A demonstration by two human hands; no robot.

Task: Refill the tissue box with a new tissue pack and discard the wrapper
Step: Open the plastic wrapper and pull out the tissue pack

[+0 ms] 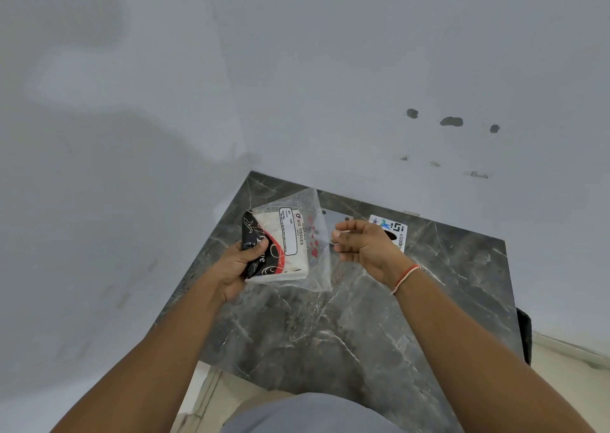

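My left hand (239,264) grips the tissue pack (284,251) by its black and red printed end and holds it above the table. The white tissues sit inside a clear plastic wrapper (318,221) labelled "BIG TISSUES", whose loose open end points right. My right hand (361,242) is at that loose edge with curled fingers, and its fingertips appear to pinch the plastic. The white tissue box (397,232), with a dark oval slot and a printed logo, stands on the table behind my right hand, partly hidden by it.
A dark grey marble table (330,333) fills the corner between two pale walls (363,69). A grey metal plate (336,216) lies behind the wrapper. A dark object (525,337) sticks out at the table's right edge. Light floor shows below.
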